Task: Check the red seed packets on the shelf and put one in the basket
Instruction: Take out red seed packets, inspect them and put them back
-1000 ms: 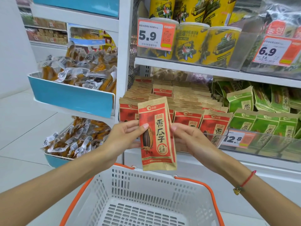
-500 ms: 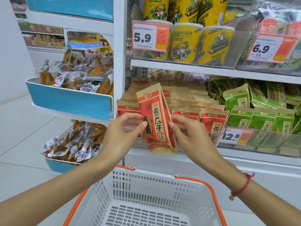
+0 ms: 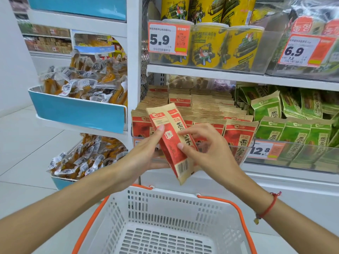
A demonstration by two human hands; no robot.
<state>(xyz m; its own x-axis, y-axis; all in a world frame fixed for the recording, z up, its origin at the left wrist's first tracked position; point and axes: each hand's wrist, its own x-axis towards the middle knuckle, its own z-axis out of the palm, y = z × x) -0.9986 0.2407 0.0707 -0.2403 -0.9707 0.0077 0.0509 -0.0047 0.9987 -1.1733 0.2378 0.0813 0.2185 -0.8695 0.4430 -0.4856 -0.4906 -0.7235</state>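
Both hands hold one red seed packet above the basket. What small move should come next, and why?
Probably lower the red seed packet into the white basket: both the left hand and right hand grip it above the basket, which looks empty.

Red-and-tan seed packet [image 3: 172, 142], white slotted basket [image 3: 165, 217] with orange handles [image 3: 236, 213], green packets [image 3: 293, 132] beside.

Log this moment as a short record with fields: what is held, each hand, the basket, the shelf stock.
held item: red seed packet, tilted, side panel and barcode toward the camera
left hand: grips the packet's left edge, thumb on its face
right hand: pinches the packet's right side
basket: white with orange handles, below the hands, nothing visible inside
shelf stock: rows of red seed packets, green packets to their right
price tag: 12.8
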